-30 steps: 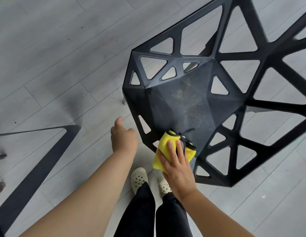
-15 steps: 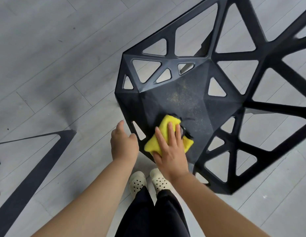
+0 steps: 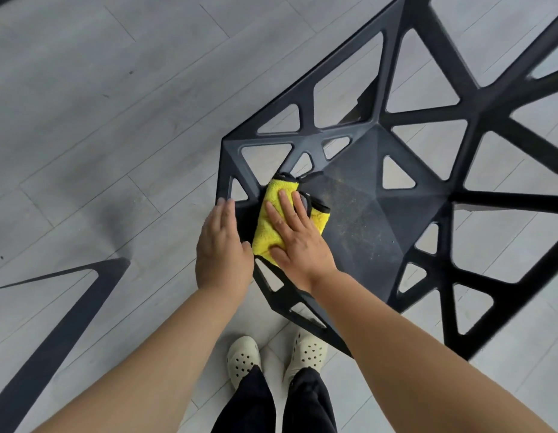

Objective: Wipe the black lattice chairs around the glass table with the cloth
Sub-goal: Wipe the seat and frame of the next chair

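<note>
Right hand (image 3: 298, 242) pressing folded yellow cloth (image 3: 271, 198) onto black lattice chair (image 3: 396, 220) seat corner, fingers straight, spreading pressure for wiping. Left hand (image 3: 223, 248) lying flat, ungripping, on seat edge beside cloth, likely bracing chair. Dust specks (image 3: 352, 210) awaiting beyond cloth.

Cloth (image 3: 271, 226) lies on the near-left corner of the chair (image 3: 380, 220) seat, with the right hand (image 3: 298, 245) flat on top of it. Left hand (image 3: 221, 251) rests on the seat edge just left of the cloth. Shoes (image 3: 243, 357) stand on the floor (image 3: 84, 120) in front of the chair.
</note>
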A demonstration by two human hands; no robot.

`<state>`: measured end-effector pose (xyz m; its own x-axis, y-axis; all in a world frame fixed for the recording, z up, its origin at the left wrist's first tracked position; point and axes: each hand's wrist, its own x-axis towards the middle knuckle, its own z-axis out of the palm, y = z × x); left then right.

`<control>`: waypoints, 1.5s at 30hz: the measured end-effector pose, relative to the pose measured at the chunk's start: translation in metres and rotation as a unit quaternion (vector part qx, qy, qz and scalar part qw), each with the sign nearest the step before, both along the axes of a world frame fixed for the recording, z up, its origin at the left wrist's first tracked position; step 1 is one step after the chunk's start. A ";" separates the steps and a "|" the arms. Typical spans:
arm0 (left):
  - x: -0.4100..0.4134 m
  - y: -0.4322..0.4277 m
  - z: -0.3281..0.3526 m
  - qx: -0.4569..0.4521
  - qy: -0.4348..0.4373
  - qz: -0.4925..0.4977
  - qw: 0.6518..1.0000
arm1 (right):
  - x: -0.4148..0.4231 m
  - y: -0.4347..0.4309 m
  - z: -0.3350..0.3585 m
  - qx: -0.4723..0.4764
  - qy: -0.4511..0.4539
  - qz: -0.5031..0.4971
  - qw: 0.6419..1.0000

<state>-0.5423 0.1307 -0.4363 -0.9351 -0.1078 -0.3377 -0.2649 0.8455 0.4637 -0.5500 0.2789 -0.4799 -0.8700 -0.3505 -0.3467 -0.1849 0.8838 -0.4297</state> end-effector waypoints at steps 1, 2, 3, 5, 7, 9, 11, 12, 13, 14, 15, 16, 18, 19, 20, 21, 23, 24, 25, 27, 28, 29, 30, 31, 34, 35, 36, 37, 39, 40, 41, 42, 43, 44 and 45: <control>-0.004 0.002 0.000 -0.020 0.009 -0.037 0.999 | 0.001 0.002 -0.001 0.003 -0.001 0.003 1.000; -0.007 0.003 -0.001 -0.041 0.014 -0.073 0.996 | 0.001 0.004 -0.002 0.007 -0.001 0.007 1.000; -0.011 0.004 -0.002 -0.059 0.017 -0.106 0.992 | -0.002 0.006 -0.004 0.014 0.002 0.008 1.000; -0.020 0.005 -0.003 -0.088 0.011 -0.162 0.983 | -0.011 0.013 -0.008 0.036 0.009 -0.010 0.999; -0.027 0.008 -0.003 -0.119 -0.015 -0.216 0.969 | -0.026 0.024 -0.013 0.072 0.017 -0.050 0.996; -0.031 0.013 -0.004 -0.154 -0.046 -0.270 0.949 | -0.044 0.036 -0.016 0.092 0.022 -0.084 0.992; -0.035 0.018 -0.003 -0.183 -0.074 -0.304 0.932 | -0.061 0.047 -0.019 0.103 0.021 -0.104 0.989; -0.038 0.022 -0.003 -0.198 -0.084 -0.312 0.925 | -0.069 0.052 -0.020 0.112 0.023 -0.114 0.987; -0.041 0.025 -0.003 -0.217 -0.089 -0.323 0.917 | -0.076 0.057 -0.021 0.121 0.026 -0.123 0.985; -0.044 0.028 -0.002 -0.239 -0.093 -0.340 0.905 | -0.082 0.062 -0.022 0.130 0.030 -0.130 0.983; -0.048 0.032 -0.001 -0.261 -0.098 -0.359 0.891 | -0.089 0.067 -0.021 0.137 0.034 -0.136 0.981; -0.051 0.035 0.000 -0.277 -0.106 -0.373 0.879 | -0.095 0.072 -0.022 0.144 0.038 -0.141 0.979; -0.055 0.040 0.002 -0.298 -0.126 -0.380 0.866 | -0.108 0.083 -0.021 0.156 0.042 -0.165 0.973; -0.055 0.043 0.002 -0.306 -0.131 -0.381 0.862 | -0.115 0.088 -0.021 0.159 0.042 -0.187 0.968; -0.055 0.044 0.001 -0.313 -0.137 -0.382 0.858 | -0.122 0.092 -0.021 0.162 0.042 -0.213 0.963; -0.056 0.045 0.001 -0.321 -0.144 -0.384 0.854 | -0.129 0.096 -0.020 0.165 0.042 -0.238 0.956; -0.056 0.047 0.001 -0.335 -0.153 -0.390 0.844 | -0.137 0.098 -0.019 0.166 0.044 -0.268 0.948; -0.056 0.048 0.001 -0.342 -0.156 -0.391 0.840 | -0.137 0.097 -0.018 0.162 0.042 -0.278 0.946; -0.056 0.049 0.000 -0.350 -0.158 -0.392 0.836 | -0.135 0.094 -0.017 0.155 0.036 -0.290 0.944; -0.056 0.052 -0.001 -0.368 -0.163 -0.398 0.824 | -0.120 0.085 -0.017 0.144 0.023 -0.322 0.936; -0.056 0.054 -0.001 -0.376 -0.166 -0.402 0.818 | -0.107 0.079 -0.016 0.139 0.015 -0.334 0.932; -0.057 0.055 -0.001 -0.382 -0.169 -0.406 0.813 | -0.091 0.072 -0.016 0.132 0.006 -0.342 0.930; -0.058 0.057 -0.001 -0.388 -0.172 -0.410 0.807 | -0.074 0.065 -0.014 0.126 -0.004 -0.344 0.930; -0.058 0.059 -0.001 -0.393 -0.174 -0.413 0.803 | -0.055 0.060 -0.012 0.124 -0.015 -0.340 0.932; -0.058 0.062 -0.002 -0.411 -0.185 -0.412 0.792 | 0.003 0.054 -0.004 0.131 -0.042 -0.304 0.943; -0.057 0.063 -0.003 -0.414 -0.187 -0.409 0.791 | 0.023 0.054 -0.001 0.136 -0.040 -0.291 0.946; -0.057 0.064 -0.002 -0.417 -0.187 -0.408 0.791 | 0.042 0.055 0.003 0.144 -0.029 -0.283 0.948; -0.057 0.065 -0.002 -0.419 -0.187 -0.408 0.790 | 0.061 0.056 0.008 0.149 -0.013 -0.281 0.948; -0.056 0.066 0.002 -0.420 -0.188 -0.406 0.790 | 0.092 0.061 0.013 0.142 0.004 -0.279 0.950; -0.056 0.067 0.004 -0.419 -0.186 -0.404 0.791 | 0.103 0.065 0.015 0.131 0.011 -0.276 0.952; -0.055 0.068 0.008 -0.418 -0.183 -0.402 0.794 | 0.110 0.071 0.016 0.113 0.021 -0.277 0.954; -0.054 0.068 0.012 -0.416 -0.177 -0.398 0.798 | 0.111 0.077 0.019 0.090 0.037 -0.286 0.953; -0.052 0.067 0.016 -0.412 -0.169 -0.393 0.804 | 0.108 0.083 0.021 0.063 0.054 -0.302 0.950; -0.050 0.067 0.020 -0.406 -0.154 -0.388 0.813 | 0.102 0.089 0.025 0.037 0.072 -0.317 0.945; -0.047 0.067 0.023 -0.396 -0.130 -0.384 0.824 | 0.093 0.094 0.028 0.016 0.093 -0.329 0.940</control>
<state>-0.5894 0.1974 -0.4134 -0.7364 0.1996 -0.6465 0.4867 0.8200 -0.3011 -0.4574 0.3731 -0.4517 -0.9412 0.2925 -0.1691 0.3372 0.8445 -0.4162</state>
